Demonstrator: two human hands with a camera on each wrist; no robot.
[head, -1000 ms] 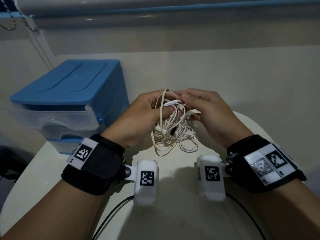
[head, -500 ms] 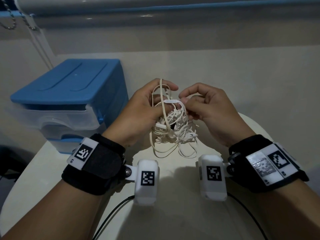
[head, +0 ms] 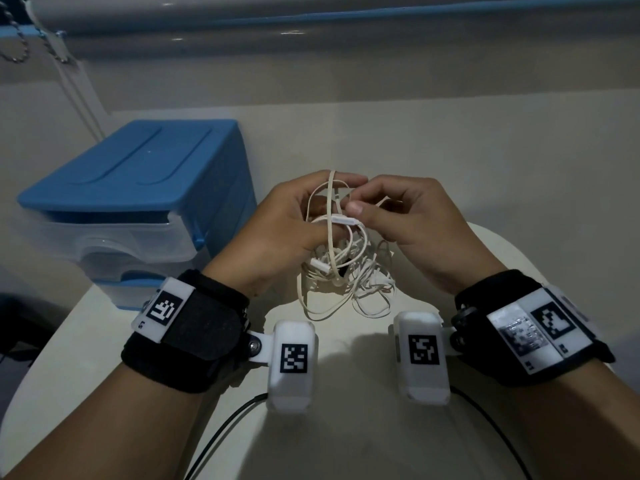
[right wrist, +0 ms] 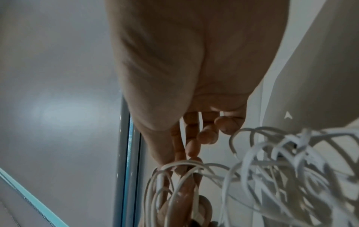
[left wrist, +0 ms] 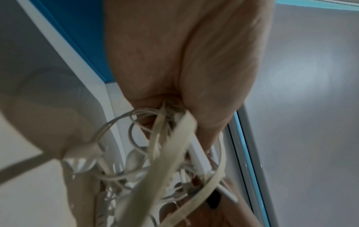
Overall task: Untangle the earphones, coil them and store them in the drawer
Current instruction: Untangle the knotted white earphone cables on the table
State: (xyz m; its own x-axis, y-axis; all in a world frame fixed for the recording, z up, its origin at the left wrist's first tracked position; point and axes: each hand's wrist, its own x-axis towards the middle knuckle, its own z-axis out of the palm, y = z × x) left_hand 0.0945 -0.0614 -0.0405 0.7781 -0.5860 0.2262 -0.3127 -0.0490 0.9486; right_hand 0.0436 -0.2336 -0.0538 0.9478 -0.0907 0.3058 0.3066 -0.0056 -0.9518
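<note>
While both hands are up over the table (head: 346,427), the earphones (head: 346,271) are a white knotted wad hanging between them, bottom loops dangling just above the tabletop. Left hand (head: 277,233) has its fingers curled round the bunch, one flat beige strand looped up over a fingertip. Right hand (head: 422,230) is pinching a strand with thumb and forefinger right by the little inline remote (head: 344,220); its other fingers are loosely curled.

As for writing: no brand I can read anywhere. The wrist bands (head: 187,327) and the white camera blocks (head: 293,365) carry black-and-white square code markers, and the tiny print beside them is too small to read.

Off to the left sits a blue-topped drawer unit (head: 131,188) with clear drawers, all pushed in, well apart from the tangle. Bead chain (head: 20,53) hangs top left. Black cables (head: 225,431) run off the wrist cameras toward the near edge.
</note>
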